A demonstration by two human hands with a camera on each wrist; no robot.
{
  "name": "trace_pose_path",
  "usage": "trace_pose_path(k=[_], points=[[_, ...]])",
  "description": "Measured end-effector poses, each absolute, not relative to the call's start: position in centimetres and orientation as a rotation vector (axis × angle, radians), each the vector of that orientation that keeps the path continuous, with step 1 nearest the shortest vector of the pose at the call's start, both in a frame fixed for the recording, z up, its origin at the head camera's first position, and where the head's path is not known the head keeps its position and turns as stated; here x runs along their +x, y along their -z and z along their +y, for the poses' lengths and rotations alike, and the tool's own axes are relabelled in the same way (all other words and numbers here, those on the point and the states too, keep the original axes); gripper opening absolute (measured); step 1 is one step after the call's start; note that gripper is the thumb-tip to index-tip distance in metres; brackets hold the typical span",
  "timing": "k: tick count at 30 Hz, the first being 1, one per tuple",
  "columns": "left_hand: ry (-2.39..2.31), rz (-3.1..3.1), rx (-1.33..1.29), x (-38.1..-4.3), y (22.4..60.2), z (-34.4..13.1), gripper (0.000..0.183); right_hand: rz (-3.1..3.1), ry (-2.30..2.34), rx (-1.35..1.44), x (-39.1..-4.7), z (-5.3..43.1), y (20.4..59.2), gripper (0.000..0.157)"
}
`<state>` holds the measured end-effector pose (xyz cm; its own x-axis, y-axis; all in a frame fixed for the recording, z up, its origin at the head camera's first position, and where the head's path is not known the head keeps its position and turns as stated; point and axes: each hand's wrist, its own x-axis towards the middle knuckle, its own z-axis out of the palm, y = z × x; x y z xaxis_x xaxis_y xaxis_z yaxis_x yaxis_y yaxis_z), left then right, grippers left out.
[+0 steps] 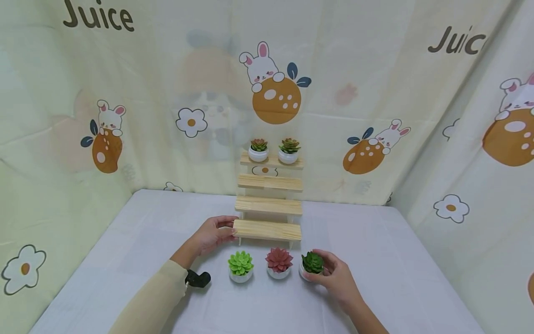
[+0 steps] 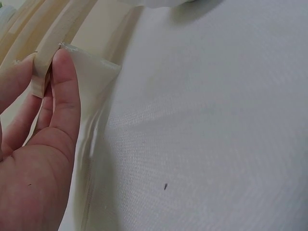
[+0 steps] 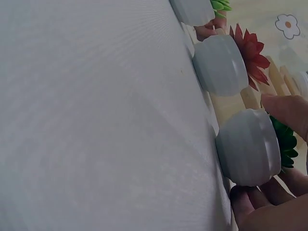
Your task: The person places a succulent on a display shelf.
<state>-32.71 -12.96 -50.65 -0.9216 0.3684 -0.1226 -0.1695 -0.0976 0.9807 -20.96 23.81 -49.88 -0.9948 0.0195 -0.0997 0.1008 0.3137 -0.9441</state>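
Note:
My left hand (image 1: 214, 235) pinches the left end of the lowest board of a stepped wooden stand (image 1: 267, 229); in the left wrist view the thumb lies on one side of the board (image 2: 42, 72) and fingers on the other. My right hand (image 1: 337, 277) holds a dark green succulent in a white pot (image 1: 312, 264), thumb on one side and fingers on the other. In the right wrist view that pot (image 3: 249, 148) appears to rest on the cloth. To its left stand a red succulent (image 1: 279, 260) and a bright green succulent (image 1: 240, 264), both in white pots.
Two potted succulents, one on the left (image 1: 258, 149) and one on the right (image 1: 289, 150), sit on the stand's top board. A white cloth (image 1: 167, 227) covers the table. Printed curtains (image 1: 333, 60) hang behind and at both sides. A black strap (image 1: 198, 279) sits by my left wrist.

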Motion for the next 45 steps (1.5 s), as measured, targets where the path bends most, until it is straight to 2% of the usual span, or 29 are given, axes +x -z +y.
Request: trace_pose_path(k=[13,45], points=[[-2.073,1.831,0.19,-32.73,50.57,-12.75,0.052,2.47,1.814,0.193,-20.59,24.11,50.09,0.074],[-2.07,1.861,0.153,-32.74,50.77,-12.81,0.053,2.514,1.732,0.156,-20.94,24.31,50.17,0.074]])
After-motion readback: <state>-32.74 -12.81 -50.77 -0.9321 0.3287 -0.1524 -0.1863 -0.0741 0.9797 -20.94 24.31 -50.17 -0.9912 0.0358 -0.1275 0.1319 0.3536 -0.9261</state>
